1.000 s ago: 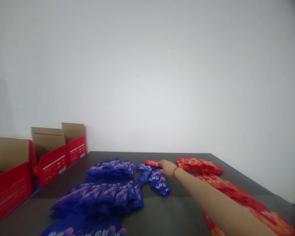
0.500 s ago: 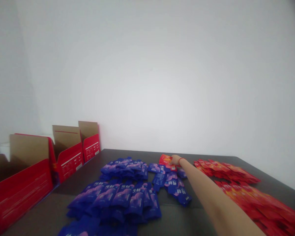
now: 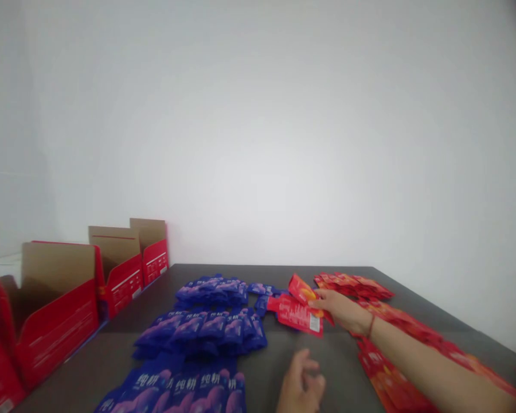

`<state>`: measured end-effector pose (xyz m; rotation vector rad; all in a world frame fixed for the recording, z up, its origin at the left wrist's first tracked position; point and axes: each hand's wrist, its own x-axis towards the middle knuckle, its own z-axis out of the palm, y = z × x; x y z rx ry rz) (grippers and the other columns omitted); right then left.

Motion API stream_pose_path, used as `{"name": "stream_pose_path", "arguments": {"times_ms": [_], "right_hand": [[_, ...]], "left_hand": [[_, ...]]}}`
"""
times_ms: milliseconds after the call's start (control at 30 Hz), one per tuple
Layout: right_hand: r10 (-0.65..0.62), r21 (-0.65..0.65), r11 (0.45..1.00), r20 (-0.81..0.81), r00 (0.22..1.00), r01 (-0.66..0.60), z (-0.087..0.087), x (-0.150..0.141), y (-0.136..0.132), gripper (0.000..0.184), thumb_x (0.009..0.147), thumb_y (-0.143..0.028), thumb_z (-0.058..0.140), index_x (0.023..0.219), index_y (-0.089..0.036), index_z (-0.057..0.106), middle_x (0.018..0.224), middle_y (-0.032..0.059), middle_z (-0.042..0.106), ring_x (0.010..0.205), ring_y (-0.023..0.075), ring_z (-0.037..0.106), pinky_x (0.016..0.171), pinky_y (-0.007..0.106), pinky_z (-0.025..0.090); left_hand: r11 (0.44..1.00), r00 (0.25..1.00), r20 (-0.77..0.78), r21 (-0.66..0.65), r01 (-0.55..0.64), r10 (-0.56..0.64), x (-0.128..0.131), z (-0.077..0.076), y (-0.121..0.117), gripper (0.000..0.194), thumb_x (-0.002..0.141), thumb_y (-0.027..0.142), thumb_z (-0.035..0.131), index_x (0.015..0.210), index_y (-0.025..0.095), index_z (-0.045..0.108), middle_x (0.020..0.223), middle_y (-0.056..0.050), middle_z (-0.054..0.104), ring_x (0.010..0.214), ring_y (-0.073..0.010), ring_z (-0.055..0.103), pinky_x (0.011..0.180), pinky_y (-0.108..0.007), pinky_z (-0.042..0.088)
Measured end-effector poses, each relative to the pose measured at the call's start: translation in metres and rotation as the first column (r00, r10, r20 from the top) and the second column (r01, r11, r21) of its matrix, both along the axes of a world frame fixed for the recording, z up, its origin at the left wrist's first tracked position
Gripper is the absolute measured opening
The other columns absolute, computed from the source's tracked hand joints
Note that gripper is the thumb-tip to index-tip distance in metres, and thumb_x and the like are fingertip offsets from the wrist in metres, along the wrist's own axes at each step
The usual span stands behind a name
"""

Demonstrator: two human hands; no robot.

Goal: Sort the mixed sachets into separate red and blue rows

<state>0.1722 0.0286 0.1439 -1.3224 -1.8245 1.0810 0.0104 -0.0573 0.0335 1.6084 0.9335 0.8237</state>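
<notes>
My right hand (image 3: 333, 307), with a red band at the wrist, pinches red snack pouches (image 3: 298, 312) over the middle of the table. One shows its back with a white barcode label. Another, with an orange print, stands tilted above it. How many are in the grip I cannot tell. My left hand (image 3: 301, 384) is at the bottom centre, just below the held pouches, its fingers loosely curled and apart with nothing in them. Behind the held pouches, several blue pouches (image 3: 262, 288) lie partly hidden.
Blue pouches (image 3: 202, 327) lie in overlapping piles left of centre. Red pouches (image 3: 356, 285) form rows on the right. Open red cardboard boxes (image 3: 60, 327) line the left side of the dark table (image 3: 279, 355). A white wall (image 3: 258, 143) stands behind.
My right hand has drawn back toward me, lifting red pouches off the middle blue pile. My left hand has come into view at the bottom. The view has shifted slightly.
</notes>
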Motion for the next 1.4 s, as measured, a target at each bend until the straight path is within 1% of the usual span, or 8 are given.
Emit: {"name": "stream_pose_path", "arguments": {"times_ms": [167,300,567,700,800,900,1100,1400], "right_hand": [[-0.021,-0.222,0.974,-0.273,0.962,-0.041,-0.067,0.006,-0.093,0.034,0.067,-0.046,0.067,0.085,-0.019,0.056,0.068,-0.0003,0.067,0.052,0.0121,0.058,0.050,0.023,0.045],[-0.123,-0.127,0.986,-0.142,0.982,0.105,-0.097,0.015,-0.117,0.028,0.072,-0.047,0.058,0.080,-0.022,0.051,0.055,-0.0056,0.059,0.037,0.0096,0.047,0.038,0.021,0.035],[0.130,-0.028,0.991,0.103,0.986,-0.128,-0.061,0.028,-0.128,0.008,0.064,-0.021,0.060,0.071,-0.021,0.057,0.064,-0.0053,0.059,0.053,0.0107,0.052,0.047,0.019,0.035],[0.087,0.113,0.990,-0.009,0.996,-0.085,-0.053,0.020,-0.123,0.021,0.063,-0.028,0.070,0.082,-0.021,0.062,0.067,-0.0053,0.057,0.061,0.0122,0.051,0.055,0.021,0.040],[-0.195,0.106,0.967,-0.284,0.939,0.232,-0.059,0.008,-0.116,0.034,0.067,-0.042,0.068,0.095,-0.023,0.062,0.067,-0.0045,0.055,0.061,0.0141,0.051,0.056,0.025,0.042],[-0.205,-0.069,0.977,-0.582,0.787,0.204,-0.070,-0.006,-0.113,0.038,0.072,-0.055,0.062,0.091,-0.022,0.060,0.073,-0.0012,0.059,0.063,0.0158,0.055,0.058,0.028,0.044],[-0.170,-0.081,0.985,-0.663,0.730,0.155,-0.071,-0.015,-0.119,0.037,0.066,-0.054,0.071,0.073,-0.020,0.059,0.062,-0.0039,0.058,0.054,0.0118,0.049,0.056,0.026,0.040],[-0.250,-0.136,0.967,-0.672,0.697,0.216,-0.058,0.005,-0.123,0.039,0.067,-0.056,0.068,0.063,-0.022,0.050,0.054,-0.0067,0.050,0.048,0.0108,0.041,0.051,0.025,0.032]], "left_hand": [[0.936,0.921,0.273,-0.293,-0.194,0.276,0.003,-0.004,0.004,0.077,0.065,0.079,0.050,0.103,0.012,0.055,0.092,-0.012,0.067,0.081,-0.0242,0.065,0.064,-0.031,0.052],[0.946,0.984,0.077,-0.296,-0.131,0.160,-0.011,0.011,-0.009,0.058,0.065,0.051,0.066,0.106,0.011,0.055,0.083,-0.012,0.067,0.069,-0.0275,0.066,0.062,-0.042,0.053],[0.870,0.899,-0.358,0.491,-0.048,0.252,-0.028,0.056,-0.027,0.059,0.067,0.007,0.049,0.126,0.015,0.049,0.130,-0.012,0.051,0.123,-0.0240,0.043,0.104,-0.033,0.029],[0.969,0.957,-0.285,0.246,0.015,0.058,-0.015,0.046,-0.023,0.019,0.072,0.033,0.060,0.081,0.016,0.060,0.072,0.000,0.062,0.068,-0.0177,0.057,0.063,-0.026,0.042],[0.959,0.973,-0.135,0.236,-0.154,0.190,-0.007,0.036,-0.017,0.020,0.074,0.038,0.056,0.072,0.018,0.051,0.065,0.003,0.057,0.061,-0.0135,0.052,0.057,-0.023,0.038],[0.935,0.948,0.101,0.163,-0.314,0.301,0.000,0.031,-0.020,0.023,0.072,0.040,0.059,0.073,0.020,0.047,0.066,0.004,0.056,0.061,-0.0122,0.052,0.059,-0.022,0.040],[0.944,0.991,0.096,-0.308,0.118,-0.093,0.014,0.027,-0.042,0.050,0.052,0.055,0.071,0.081,0.016,0.056,0.058,0.000,0.058,0.045,-0.0139,0.053,0.043,-0.022,0.036],[0.971,0.987,-0.008,-0.182,0.157,-0.161,0.036,0.028,-0.047,0.044,0.054,0.062,0.065,0.057,0.020,0.053,0.045,0.004,0.047,0.041,-0.0105,0.045,0.043,-0.023,0.032]]}}
